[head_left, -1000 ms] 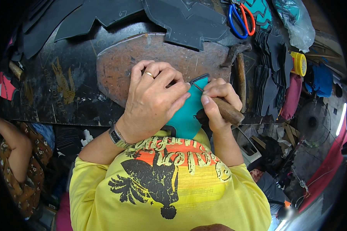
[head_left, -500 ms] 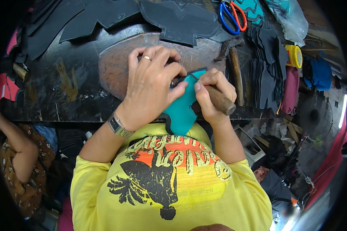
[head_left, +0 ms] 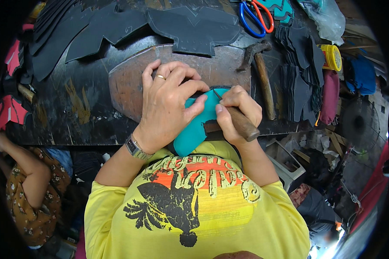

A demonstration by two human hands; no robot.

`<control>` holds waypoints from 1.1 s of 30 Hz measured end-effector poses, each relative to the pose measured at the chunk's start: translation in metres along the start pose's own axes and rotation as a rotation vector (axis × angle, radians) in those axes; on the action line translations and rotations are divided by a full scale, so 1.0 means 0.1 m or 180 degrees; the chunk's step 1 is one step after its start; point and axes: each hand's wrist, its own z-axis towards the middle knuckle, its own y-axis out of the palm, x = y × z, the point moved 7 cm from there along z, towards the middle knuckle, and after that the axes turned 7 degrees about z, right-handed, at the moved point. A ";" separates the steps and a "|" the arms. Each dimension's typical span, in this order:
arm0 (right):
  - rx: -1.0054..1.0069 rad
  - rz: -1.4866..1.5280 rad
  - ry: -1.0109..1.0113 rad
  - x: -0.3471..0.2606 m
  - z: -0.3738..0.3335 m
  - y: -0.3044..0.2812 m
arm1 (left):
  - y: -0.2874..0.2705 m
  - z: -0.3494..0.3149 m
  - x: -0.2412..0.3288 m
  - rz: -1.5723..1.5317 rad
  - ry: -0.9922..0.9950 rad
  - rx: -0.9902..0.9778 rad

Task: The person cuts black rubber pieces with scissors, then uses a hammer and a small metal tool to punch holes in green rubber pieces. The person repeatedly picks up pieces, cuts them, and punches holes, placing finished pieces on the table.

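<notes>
Under pinching left hand [head_left: 170, 97], teal piece [head_left: 193, 130] slanting up-right, right hand [head_left: 243, 103] gripping tool [head_left: 245, 125] angled up-left

Teal, thin, curved flat sheet [head_left: 196, 123]: plain face, narrow dark line along the far edge. Brown, rounded, wooden-handled tool [head_left: 243, 124]: dark metal tip. Reddish-brown, broad flat board [head_left: 127, 88]: mottled, paler scuffing. Black, flat tabletop [head_left: 56, 125]: worn golden-ochre figures. Charcoal-black, angular sheet pieces [head_left: 190, 26]: fine white drawn lines. Metal scissors with looped handles [head_left: 260, 34]: one loop blue, one red-orange. Bright yellow, short-sleeved fabric T-shirt [head_left: 263, 224]: black silhouette print, orange-to-yellow panel, cream lettering. Co-worker's loose brown fabric garment [head_left: 34, 198]: pale flower pattern.
</notes>
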 end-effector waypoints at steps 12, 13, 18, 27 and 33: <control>0.0211 0.0353 0.0152 0.06 0.00 -0.04 | 0.01 0.03 0.00 0.0013 -0.0027 -0.0148; 0.0174 0.0362 0.0186 0.06 0.00 -0.03 | 0.01 0.03 0.00 0.0010 -0.0027 -0.0143; 0.0157 0.0279 0.0090 0.03 0.02 -0.03 | 0.01 0.03 0.01 0.0023 -0.0043 -0.0122; 0.0051 0.0149 0.0043 0.01 0.01 0.00 | 0.01 0.02 0.00 0.0020 -0.0009 -0.0082; 0.0005 -0.0031 -0.0106 -0.02 0.02 0.03 | 0.01 0.01 0.01 0.0028 0.0016 -0.0090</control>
